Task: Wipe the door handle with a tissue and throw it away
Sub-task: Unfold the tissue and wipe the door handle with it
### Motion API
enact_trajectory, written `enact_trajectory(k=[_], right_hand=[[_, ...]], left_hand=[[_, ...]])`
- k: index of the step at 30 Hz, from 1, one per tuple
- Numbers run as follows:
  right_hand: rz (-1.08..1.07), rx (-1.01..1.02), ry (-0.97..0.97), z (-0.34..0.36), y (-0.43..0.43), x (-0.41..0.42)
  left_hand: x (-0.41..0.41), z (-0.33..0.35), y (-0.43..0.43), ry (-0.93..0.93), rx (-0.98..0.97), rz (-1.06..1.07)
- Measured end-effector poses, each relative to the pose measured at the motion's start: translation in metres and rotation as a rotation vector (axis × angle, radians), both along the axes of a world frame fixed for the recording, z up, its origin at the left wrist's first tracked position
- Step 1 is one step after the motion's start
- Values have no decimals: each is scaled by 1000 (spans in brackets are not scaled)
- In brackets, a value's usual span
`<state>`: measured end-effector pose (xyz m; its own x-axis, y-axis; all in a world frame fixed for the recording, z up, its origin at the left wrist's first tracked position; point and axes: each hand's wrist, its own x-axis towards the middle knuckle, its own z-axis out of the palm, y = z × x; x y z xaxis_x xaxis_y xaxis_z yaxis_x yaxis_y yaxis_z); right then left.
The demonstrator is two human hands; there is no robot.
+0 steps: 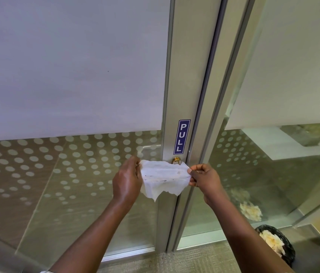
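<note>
A white tissue (163,177) with dark smudges is stretched flat between both hands in front of the door frame. My left hand (126,179) pinches its left edge and my right hand (204,177) pinches its right edge. Just above the tissue's top edge a small brass knob (177,160) shows on the aluminium door stile (182,75); anything lower on the stile is hidden behind the tissue. A black mesh waste bin (288,251) holding crumpled tissues stands on the floor at the lower right.
A blue PULL sticker (181,136) sits on the stile above the knob. Glass door panels (66,174) with frosted dots flank the frame, and the right pane (250,210) reflects the bin. Carpet floor (194,261) lies below.
</note>
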<state>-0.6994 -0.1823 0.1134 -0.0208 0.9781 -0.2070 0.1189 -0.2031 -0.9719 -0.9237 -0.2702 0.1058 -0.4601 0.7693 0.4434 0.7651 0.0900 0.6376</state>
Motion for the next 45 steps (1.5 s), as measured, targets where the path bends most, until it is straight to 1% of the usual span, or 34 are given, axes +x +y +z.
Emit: enact_trajectory(k=[7,10,11,12,13,14,16,18,19,22,25,28,30,31,34,37,39,41,43,44,45], right_hand=[[42,23,-53,-2,0,2],[24,2,-32,0,-3,2],[10,17,-55,1,-5,2],[-6,70,-137,1,-6,3],[-30,169,-261,3,-9,4],[-59,304,-382,4,-12,5],[-72,644,-512,9,-22,6],[55,924,-604,11,-31,-2],[154,1002,-653,10,-35,-8],[439,1109,-755,7,-39,-29],[605,1099,-844,3,-30,-41],[710,1026,-985,-5,-18,-44],[722,1079,-1057,-12,-16,-47],[695,1117,-1077,-15,-17,-48],[573,1159,-1092,-23,-27,-61],[454,1111,-1171,-25,-43,-92],[411,976,-1271,-21,-51,-116],[378,811,-1292,-11,-53,-140],[385,611,-1284,-1,-53,-153],[404,561,-1243,-1,-51,-156],[410,562,-1210,-4,-49,-157]], left_hand=[[-2,-4,-6,7,-14,-16],[-3,-6,-9,18,-18,-10],[-4,-7,-11,17,-12,-1],[-5,-8,-12,17,2,8],[-6,-7,-13,22,24,12],[-7,-5,-14,38,53,10],[-8,5,-13,116,129,-18],[-8,23,-8,227,211,-87],[-8,33,-3,288,247,-134],[-4,68,21,535,317,-298],[0,101,51,887,340,-392],[-5,121,76,1196,393,-392],[-15,125,86,1346,429,-366],[-18,124,89,1388,444,-351],[-21,121,93,1424,466,-318],[-21,119,95,1439,463,-303],[-22,120,95,1442,465,-300],[-21,120,95,1447,468,-300],[-21,120,95,1445,474,-307],[-21,120,95,1443,478,-310],[-21,121,95,1443,480,-313]])
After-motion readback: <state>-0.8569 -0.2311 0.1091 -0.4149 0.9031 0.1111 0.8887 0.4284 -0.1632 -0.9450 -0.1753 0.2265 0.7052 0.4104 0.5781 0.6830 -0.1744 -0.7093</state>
